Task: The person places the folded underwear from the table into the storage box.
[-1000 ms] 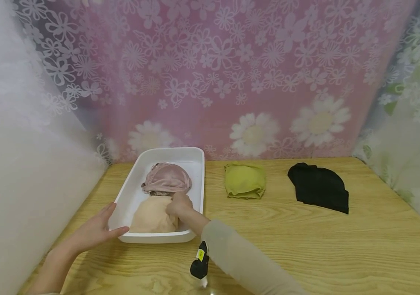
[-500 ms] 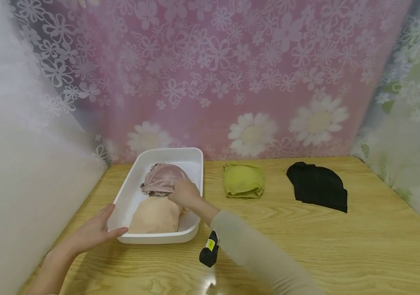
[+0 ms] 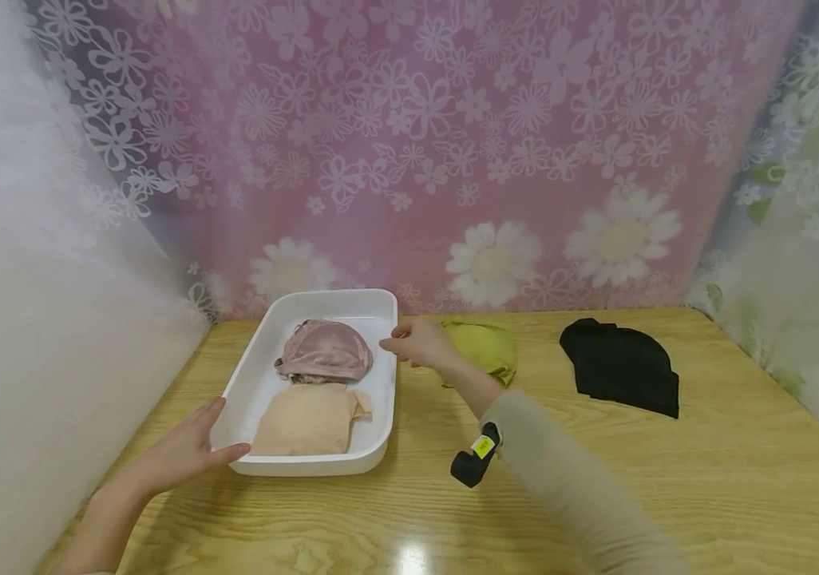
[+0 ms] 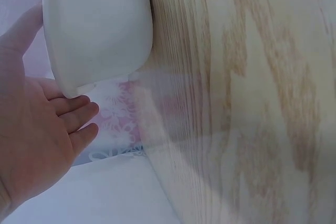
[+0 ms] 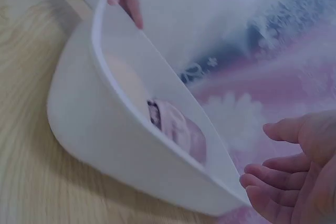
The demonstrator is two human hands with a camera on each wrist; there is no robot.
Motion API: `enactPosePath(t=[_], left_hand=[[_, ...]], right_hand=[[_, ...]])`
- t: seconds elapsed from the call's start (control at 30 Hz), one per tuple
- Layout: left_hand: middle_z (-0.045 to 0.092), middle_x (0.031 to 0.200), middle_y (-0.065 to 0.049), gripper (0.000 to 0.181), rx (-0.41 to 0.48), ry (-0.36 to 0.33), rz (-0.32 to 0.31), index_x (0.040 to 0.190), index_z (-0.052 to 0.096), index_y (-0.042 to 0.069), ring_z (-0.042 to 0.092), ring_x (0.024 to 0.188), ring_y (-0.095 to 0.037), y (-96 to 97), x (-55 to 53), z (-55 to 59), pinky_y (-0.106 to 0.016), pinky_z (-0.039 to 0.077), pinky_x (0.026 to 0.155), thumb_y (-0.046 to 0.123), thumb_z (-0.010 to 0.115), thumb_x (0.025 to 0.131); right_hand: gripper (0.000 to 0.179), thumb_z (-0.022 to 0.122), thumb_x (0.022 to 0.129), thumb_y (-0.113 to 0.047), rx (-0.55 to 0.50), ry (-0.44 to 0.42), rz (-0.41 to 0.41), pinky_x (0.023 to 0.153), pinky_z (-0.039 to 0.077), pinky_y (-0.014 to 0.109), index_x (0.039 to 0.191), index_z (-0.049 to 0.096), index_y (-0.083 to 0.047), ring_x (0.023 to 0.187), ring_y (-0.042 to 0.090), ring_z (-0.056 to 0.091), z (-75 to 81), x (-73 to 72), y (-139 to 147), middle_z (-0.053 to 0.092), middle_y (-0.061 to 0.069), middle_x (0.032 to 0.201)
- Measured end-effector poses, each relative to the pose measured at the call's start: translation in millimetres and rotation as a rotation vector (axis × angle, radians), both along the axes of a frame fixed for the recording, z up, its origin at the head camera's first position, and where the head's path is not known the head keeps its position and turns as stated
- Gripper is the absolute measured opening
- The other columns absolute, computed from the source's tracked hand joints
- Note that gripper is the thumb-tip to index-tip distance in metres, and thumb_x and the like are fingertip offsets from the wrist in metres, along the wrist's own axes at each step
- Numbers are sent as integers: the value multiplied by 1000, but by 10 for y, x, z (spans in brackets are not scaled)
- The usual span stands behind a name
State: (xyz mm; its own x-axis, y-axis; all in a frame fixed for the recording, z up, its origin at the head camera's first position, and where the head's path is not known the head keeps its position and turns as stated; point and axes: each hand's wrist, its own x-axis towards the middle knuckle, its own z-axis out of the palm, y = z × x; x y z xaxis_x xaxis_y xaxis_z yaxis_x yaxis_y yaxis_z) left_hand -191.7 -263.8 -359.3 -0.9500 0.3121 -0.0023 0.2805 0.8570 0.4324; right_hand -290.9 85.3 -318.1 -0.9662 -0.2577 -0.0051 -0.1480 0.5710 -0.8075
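Observation:
In the head view, a white plastic tray [image 3: 381, 447] holds a mauve folded bra [image 3: 326, 351] at its far end and a beige folded garment [image 3: 305, 419], probably a bra, at its near end. A small beige flap sticks out at that garment's right side. My left hand [image 3: 190, 451] grips the tray's near left corner, thumb and fingers spread either side of it; the left wrist view shows its fingertips at the rim. Over the right rim hovers my right hand [image 3: 420, 343], holding nothing, fingers loosely bent. It partly covers a yellow-green folded bra [image 3: 484, 351].
A black folded garment [image 3: 621, 367] lies farther right on the wooden table [image 3: 596, 463]. Behind the table hangs a pink flowered curtain [image 3: 409, 200]. White sheeting [image 3: 57, 319] closes off the left side. A black wrist camera [image 3: 476, 459] hangs from the right sleeve.
My right hand has let go of the beige garment, passed by the mauve bra and moved right, out to the tray's right rim. The left hand stays at the corner.

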Motion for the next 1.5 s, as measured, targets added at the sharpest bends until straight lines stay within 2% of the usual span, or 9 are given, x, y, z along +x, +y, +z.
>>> enactPosePath(t=[0.27,0.47,0.73,0.9,1.07,1.13,1.2,1.3,1.5], left_hand=[[21,137,-43,94,27,-2,-4,136,19,-21,27,124,-56,5,9,-8,-65,26,96,45,63,85],[21,137,-43,95,26,11,-12,136,19,-21,23,125,-56,-2,-7,-5,-65,25,97,45,63,84],[23,137,-42,95,14,16,-1,136,21,-21,22,126,-55,-6,-8,11,-64,24,98,46,63,84],[23,138,-41,95,3,21,3,136,21,-20,23,126,-54,-12,-14,-5,-63,25,98,47,63,84],[23,138,-41,95,1,26,1,136,22,-21,23,127,-54,-3,-23,-10,-63,24,99,48,62,84],[23,138,-41,96,1,26,0,136,22,-21,23,127,-54,2,-26,-12,-62,23,99,48,62,84],[23,138,-41,95,-1,24,-2,136,22,-21,23,126,-54,4,-28,-17,-63,24,99,48,62,84],[23,138,-41,95,-3,21,1,136,22,-21,23,127,-54,4,-28,-20,-62,24,99,47,63,84],[23,138,-41,94,-9,18,7,136,22,-20,24,127,-54,5,-17,0,-62,25,99,47,63,84]], right_hand=[[47,59,92,-28,-83,-26,-91,79,52,44,126,53,4,95,32,61,-118,-118,639,59,21,115],[53,53,95,-27,-118,-57,-211,90,45,48,134,42,7,113,41,50,-142,-207,1082,46,27,129],[65,51,95,-34,-71,-117,-297,93,43,48,139,31,8,119,43,43,-324,-328,1534,34,30,138],[70,54,92,-38,-27,-138,-357,87,47,45,139,32,9,111,40,48,-472,-377,1647,38,30,135],[74,55,92,-40,-55,-199,-391,73,46,40,141,28,8,78,27,50,-578,-416,1691,34,29,138],[77,54,91,-42,-72,-233,-377,77,46,42,142,24,8,83,32,52,-612,-425,1688,30,29,140],[81,54,91,-43,-92,-268,-359,88,44,46,143,19,8,104,37,50,-646,-430,1678,24,29,143],[85,55,90,-43,-111,-284,-339,100,35,51,144,14,9,128,42,30,-679,-428,1642,17,30,146],[87,61,87,-40,-54,-234,-351,89,40,45,143,17,10,105,39,42,-724,-487,1538,23,31,143]])
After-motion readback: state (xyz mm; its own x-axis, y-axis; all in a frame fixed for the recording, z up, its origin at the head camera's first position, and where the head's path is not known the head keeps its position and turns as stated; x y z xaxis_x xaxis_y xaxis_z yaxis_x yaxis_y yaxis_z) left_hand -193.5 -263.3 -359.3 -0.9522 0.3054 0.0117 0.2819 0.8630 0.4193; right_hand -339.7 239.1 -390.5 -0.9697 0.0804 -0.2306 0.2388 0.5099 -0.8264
